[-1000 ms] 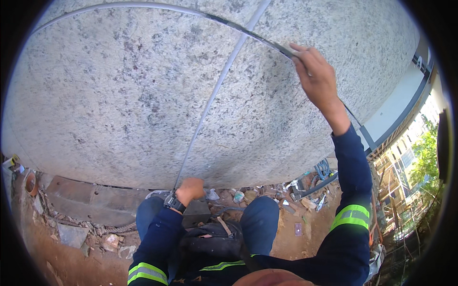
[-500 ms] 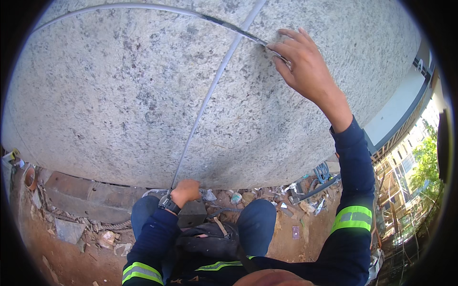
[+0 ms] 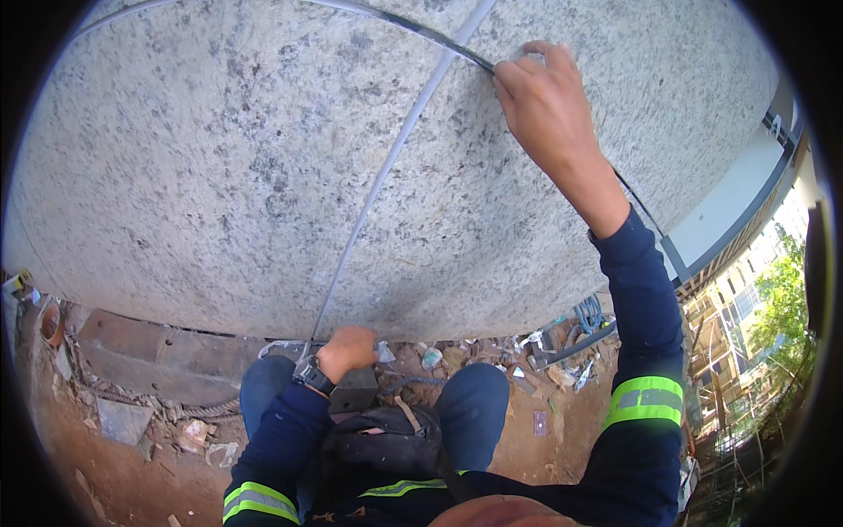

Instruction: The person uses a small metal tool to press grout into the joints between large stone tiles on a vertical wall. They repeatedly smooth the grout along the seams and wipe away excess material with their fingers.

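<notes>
I face a wall clad in speckled grey granite slabs (image 3: 219,176) with a pale vertical joint (image 3: 386,176) and a dark horizontal joint (image 3: 421,31) between them. My right hand (image 3: 544,105) is raised, its fingers pressed on the horizontal joint just right of where the two joints cross. My left hand (image 3: 347,350) is low at the foot of the vertical joint, fingers curled; what it grips is hidden. A watch sits on that wrist. My knees in blue trousers (image 3: 474,413) and a dark pouch (image 3: 386,439) at my waist show below.
Red dirt ground (image 3: 105,474) lies below with stone scraps, rubble and litter along the wall's foot. A coiled blue cable (image 3: 588,312) and metal bars lie at the right. Scaffolding, a building and a tree (image 3: 781,325) stand at the far right.
My right hand has slid left along the horizontal joint toward the vertical joint. My left hand has stayed at the bottom of the vertical joint.
</notes>
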`<state>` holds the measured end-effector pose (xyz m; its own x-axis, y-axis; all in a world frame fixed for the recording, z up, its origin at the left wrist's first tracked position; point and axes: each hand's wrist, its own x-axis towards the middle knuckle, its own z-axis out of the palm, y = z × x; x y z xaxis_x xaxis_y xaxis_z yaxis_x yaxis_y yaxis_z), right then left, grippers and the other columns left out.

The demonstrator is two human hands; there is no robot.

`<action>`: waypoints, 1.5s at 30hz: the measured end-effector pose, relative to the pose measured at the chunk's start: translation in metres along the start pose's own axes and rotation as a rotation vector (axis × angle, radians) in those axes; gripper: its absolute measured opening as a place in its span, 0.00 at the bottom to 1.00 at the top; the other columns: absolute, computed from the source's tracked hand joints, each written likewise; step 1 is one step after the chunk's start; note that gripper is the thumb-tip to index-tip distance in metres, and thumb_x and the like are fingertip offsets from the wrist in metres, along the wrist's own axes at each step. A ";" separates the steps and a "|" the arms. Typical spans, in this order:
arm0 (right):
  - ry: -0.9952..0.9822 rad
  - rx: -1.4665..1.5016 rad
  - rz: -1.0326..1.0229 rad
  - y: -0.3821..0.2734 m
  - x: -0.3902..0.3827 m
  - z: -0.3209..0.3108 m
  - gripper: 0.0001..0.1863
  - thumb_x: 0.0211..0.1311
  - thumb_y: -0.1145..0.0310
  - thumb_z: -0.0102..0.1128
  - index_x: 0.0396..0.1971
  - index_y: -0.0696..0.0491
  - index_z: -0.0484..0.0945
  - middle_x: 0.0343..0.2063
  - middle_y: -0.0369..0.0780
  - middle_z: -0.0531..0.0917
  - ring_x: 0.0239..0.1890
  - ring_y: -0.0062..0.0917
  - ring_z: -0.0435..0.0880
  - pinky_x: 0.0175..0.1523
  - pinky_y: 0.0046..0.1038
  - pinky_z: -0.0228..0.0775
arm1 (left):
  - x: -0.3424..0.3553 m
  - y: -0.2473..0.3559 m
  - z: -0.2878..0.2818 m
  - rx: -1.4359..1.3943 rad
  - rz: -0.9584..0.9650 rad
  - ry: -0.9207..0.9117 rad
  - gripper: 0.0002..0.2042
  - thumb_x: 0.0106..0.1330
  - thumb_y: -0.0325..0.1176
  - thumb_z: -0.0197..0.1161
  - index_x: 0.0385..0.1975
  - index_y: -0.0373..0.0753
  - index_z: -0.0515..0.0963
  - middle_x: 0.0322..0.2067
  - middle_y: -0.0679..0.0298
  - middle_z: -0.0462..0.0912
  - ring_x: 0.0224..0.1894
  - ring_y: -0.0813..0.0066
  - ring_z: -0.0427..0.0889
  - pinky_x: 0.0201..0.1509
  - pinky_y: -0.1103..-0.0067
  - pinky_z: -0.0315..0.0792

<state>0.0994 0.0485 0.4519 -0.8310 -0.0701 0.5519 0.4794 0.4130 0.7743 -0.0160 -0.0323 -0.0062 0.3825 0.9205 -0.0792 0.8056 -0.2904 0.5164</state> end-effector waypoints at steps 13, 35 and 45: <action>-0.069 0.039 -0.048 0.009 0.007 -0.005 0.04 0.60 0.76 0.59 0.32 0.56 0.83 0.28 0.44 0.85 0.41 0.43 0.81 0.56 0.47 0.72 | 0.006 -0.007 0.009 0.037 -0.054 -0.051 0.27 0.62 0.49 0.71 0.55 0.37 0.84 0.50 0.47 0.88 0.54 0.43 0.85 0.57 0.57 0.79; 0.026 0.026 -0.001 0.046 -0.068 -0.004 0.01 0.64 0.76 0.60 0.32 0.55 0.78 0.31 0.43 0.81 0.49 0.42 0.83 0.62 0.45 0.74 | 0.005 -0.030 0.018 0.067 -0.070 -0.098 0.28 0.63 0.51 0.70 0.57 0.37 0.83 0.51 0.45 0.87 0.56 0.42 0.84 0.60 0.57 0.77; -0.023 -0.098 0.158 0.015 -0.062 0.006 0.03 0.61 0.78 0.58 0.33 0.53 0.78 0.30 0.42 0.83 0.54 0.48 0.83 0.71 0.60 0.64 | -0.003 0.000 0.011 0.052 -0.033 -0.094 0.28 0.64 0.50 0.70 0.59 0.37 0.82 0.51 0.45 0.87 0.55 0.42 0.84 0.60 0.56 0.77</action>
<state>0.1570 0.0649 0.4275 -0.7490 0.0094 0.6626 0.6285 0.3269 0.7058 -0.0126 -0.0380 -0.0154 0.3938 0.9021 -0.1764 0.8399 -0.2752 0.4677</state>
